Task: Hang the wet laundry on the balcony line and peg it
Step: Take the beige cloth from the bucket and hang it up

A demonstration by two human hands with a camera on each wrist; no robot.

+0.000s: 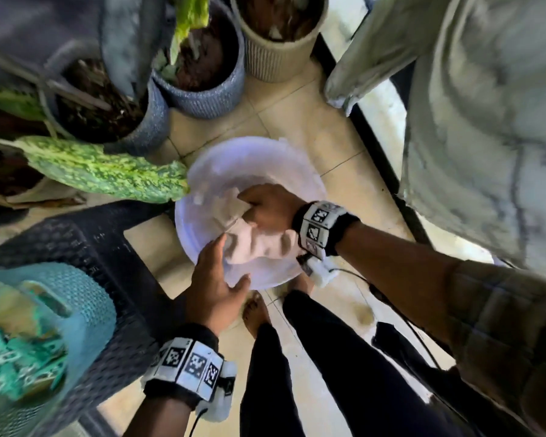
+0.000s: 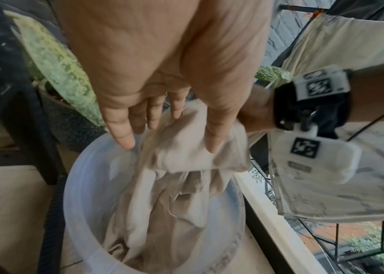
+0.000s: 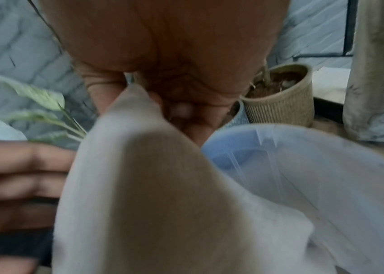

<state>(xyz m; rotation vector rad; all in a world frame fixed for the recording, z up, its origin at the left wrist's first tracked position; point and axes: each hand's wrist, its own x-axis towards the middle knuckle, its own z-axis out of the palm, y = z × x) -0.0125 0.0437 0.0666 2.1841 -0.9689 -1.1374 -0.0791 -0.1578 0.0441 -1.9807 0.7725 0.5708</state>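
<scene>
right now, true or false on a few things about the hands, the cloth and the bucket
1. The right hand grips the beige cloth. True.
2. The cloth hangs fully clear of the white bucket. False: its lower part lies inside.
3. The left hand's fingers are straight. True.
4. The bucket stands on the black chair. False: it stands on the tiled floor.
5. Potted plants stand nearby. True.

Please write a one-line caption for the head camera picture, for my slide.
Right hand grips a pale cloth in the white tub while the left hand touches the cloth.
</scene>
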